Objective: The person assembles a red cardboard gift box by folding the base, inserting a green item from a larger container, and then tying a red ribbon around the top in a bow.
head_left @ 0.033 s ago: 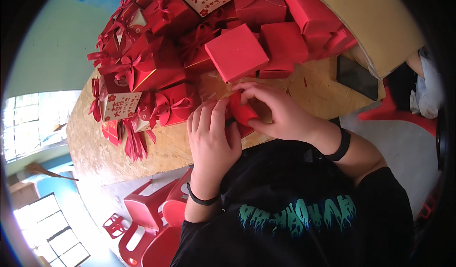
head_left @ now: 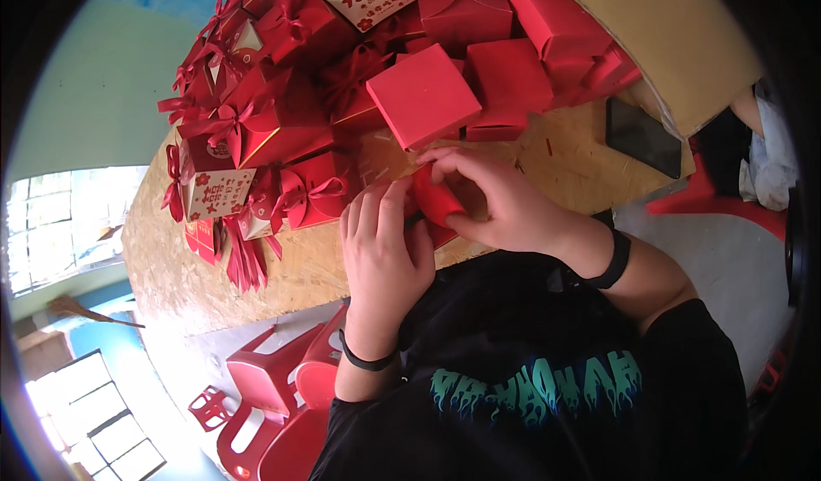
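Pale wood-chip board tabletop [head_left: 201, 280], pale green wall [head_left: 94, 96] and bright window [head_left: 73, 224] off to the left, red plastic chairs [head_left: 269, 383] on the floor below. From my remote feed I see two bare hands at the near edge, close against a black T-shirt [head_left: 530, 327]. Red box piece [head_left: 436, 199] sits between them, just over the table edge, one panel bowed. Right hand [head_left: 509, 203]: curled in a C, thumb and fingertips gripping the bowed panel, gap between thumb and index. Left hand [head_left: 382, 233]: fingers together, lightly bent, back up, next to the piece's left side; fingertips hidden, so I can't tell how firmly it holds. Black bands on both wrists. Just beyond the hands I get a plain red box [head_left: 423, 96], tilted, in front of a big heap of red boxes. Left of the hands: ribbon-tied box [head_left: 312, 190], white printed box [head_left: 222, 194], loose ribbons [head_left: 246, 263]. Right side: dark flat device [head_left: 641, 139], tan cardboard [head_left: 684, 45].
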### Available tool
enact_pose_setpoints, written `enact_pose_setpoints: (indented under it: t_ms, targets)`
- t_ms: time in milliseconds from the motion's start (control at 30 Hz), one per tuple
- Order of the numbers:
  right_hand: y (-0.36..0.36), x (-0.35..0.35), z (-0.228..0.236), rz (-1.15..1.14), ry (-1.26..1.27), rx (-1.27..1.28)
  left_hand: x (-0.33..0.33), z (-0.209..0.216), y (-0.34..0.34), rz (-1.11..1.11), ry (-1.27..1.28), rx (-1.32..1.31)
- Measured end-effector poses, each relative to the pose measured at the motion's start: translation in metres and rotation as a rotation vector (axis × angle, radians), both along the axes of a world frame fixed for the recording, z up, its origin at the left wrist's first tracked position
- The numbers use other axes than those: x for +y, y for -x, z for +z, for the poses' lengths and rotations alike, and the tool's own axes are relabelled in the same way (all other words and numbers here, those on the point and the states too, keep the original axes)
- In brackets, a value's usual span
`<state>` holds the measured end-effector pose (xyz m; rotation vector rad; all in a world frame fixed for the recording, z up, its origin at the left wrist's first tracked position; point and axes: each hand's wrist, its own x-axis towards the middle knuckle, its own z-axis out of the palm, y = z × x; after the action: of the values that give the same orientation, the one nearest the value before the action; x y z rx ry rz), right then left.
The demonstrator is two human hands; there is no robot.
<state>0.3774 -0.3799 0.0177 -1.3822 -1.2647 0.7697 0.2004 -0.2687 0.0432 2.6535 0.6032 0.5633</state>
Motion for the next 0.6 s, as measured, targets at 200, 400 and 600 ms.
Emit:
enact_pose_setpoints:
  t_ms: [200,400,600]
  targets:
    - [0.001,0.001,-0.009,-0.047,-0.057,-0.139,-0.008,-0.008,0.013,-0.027,0.028,-0.159]
    - [0.002,0.004,-0.019,-0.069,-0.132,-0.208,-0.02,-0.026,0.022,-0.142,0.381,-0.446]
    - [0.012,0.001,-0.012,-0.088,0.021,0.112,-0.015,-0.036,0.015,0.051,0.578,-0.448]
